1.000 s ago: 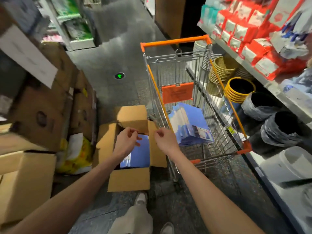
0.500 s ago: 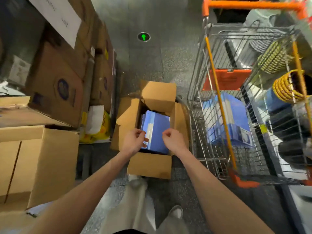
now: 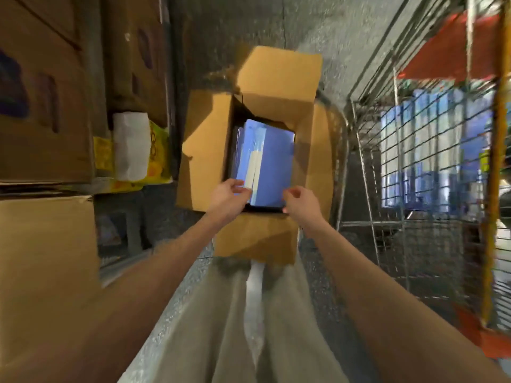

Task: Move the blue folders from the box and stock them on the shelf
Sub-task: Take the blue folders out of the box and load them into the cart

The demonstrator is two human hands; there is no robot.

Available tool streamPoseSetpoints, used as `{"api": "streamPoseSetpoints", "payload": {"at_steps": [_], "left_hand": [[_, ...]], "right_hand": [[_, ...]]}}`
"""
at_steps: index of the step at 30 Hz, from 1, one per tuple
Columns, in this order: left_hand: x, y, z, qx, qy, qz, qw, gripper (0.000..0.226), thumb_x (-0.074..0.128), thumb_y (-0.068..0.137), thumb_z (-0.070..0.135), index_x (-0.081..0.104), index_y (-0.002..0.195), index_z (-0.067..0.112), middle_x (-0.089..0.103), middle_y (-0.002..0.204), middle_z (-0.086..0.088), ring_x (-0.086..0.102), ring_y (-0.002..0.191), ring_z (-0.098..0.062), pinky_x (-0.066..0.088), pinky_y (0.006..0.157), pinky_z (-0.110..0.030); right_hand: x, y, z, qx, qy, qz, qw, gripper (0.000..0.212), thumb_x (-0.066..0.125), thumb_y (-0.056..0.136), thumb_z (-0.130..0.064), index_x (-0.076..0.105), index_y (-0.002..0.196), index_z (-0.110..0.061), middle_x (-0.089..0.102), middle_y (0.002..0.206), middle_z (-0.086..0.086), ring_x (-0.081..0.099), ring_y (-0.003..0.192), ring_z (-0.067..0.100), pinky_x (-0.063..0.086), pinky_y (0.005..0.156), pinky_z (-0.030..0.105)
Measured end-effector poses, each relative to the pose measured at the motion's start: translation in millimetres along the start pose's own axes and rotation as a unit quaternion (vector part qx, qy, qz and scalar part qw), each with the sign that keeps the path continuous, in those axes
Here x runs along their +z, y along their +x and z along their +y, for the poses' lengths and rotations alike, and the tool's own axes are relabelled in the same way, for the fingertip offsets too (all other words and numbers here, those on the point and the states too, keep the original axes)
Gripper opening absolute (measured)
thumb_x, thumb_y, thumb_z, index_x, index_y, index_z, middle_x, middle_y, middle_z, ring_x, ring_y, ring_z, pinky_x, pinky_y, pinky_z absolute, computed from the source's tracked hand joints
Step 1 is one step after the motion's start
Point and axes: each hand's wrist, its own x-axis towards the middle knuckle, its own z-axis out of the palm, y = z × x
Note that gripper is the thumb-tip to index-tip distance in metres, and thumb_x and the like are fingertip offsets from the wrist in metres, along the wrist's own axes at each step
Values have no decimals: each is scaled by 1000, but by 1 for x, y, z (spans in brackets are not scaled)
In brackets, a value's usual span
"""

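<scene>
Pinching blue folders [image 3: 272,161] in box [image 3: 204,150], left hand [image 3: 225,197]; right hand [image 3: 301,203] at corner.

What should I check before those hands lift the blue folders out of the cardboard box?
1. Flaps of the open brown cardboard box folded out of the way: ok.
2. The blue folders lie uncovered inside the box: ok.
3. The left hand pinches the folders' near edge: ok.
4. The right hand has a grip on the near corner: cannot tell; its fingers curl beside it.
5. The silver wire shopping cart stands close beside the box: ok.
6. Shelf in view for stocking: not ok.
</scene>
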Motion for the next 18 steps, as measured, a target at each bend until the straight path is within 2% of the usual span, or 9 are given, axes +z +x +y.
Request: {"api": "streamPoseSetpoints", "payload": {"at_steps": [3,5,6,8,9,12,14,16,18], "left_hand": [[22,46,-21,-11,44,3,999,63,72,81,44,57,137,18,67,125,-3,69,104,-23,57,92,-45],[40,75,-32,-17,97,0,995,68,70,84,44,51,144,20,64,132,-6,65,112,-25,53,99,-41],[48,89,-37,-10,118,6,993,66,70,89,41,48,147,20,58,141,-6,60,121,-25,48,104,-36],[70,127,-51,0,155,13,988,65,67,94,37,43,151,18,39,158,-5,43,141,-22,34,111,-29],[82,147,-58,3,170,13,985,66,66,95,37,40,152,17,29,163,-6,35,147,-22,30,113,-29],[116,201,-75,21,234,5,972,75,61,97,40,28,158,13,8,168,-11,14,154,-26,24,121,-38],[133,232,-86,18,281,6,959,81,57,98,44,17,160,10,-2,168,-13,-1,156,-29,20,122,-45],[147,256,-99,8,313,16,950,88,54,98,49,8,160,5,-8,168,-16,-9,155,-30,18,122,-46],[159,271,-112,2,325,24,946,92,52,99,51,3,159,3,-12,167,-17,-13,154,-31,15,123,-48]], "right_hand": [[12,50,21,27,88,14,996,45,44,102,-38,60,99,4,67,95,20,66,85,36,56,83,52],[20,82,31,52,147,15,988,39,42,104,-37,57,92,-3,57,90,18,57,76,31,50,70,43],[25,100,38,64,159,13,985,39,39,105,-39,55,90,-7,55,90,17,55,77,30,48,69,42],[34,139,54,80,164,-12,983,50,33,106,-43,57,96,0,58,96,26,58,83,34,50,74,44],[40,158,64,82,165,-19,983,57,31,106,-46,58,107,4,60,104,30,59,86,35,52,77,46],[51,203,89,90,150,-19,984,60,28,105,-52,59,124,-4,62,118,25,59,85,25,52,74,44],[58,228,102,94,141,-16,985,61,27,105,-52,59,123,-2,63,121,24,59,84,31,55,79,51],[64,251,114,101,131,-18,986,63,26,106,-51,59,118,2,63,121,27,62,94,45,53,86,60],[72,271,122,101,119,-15,988,58,25,105,-52,61,107,-6,65,117,22,64,100,41,53,89,58]]}}
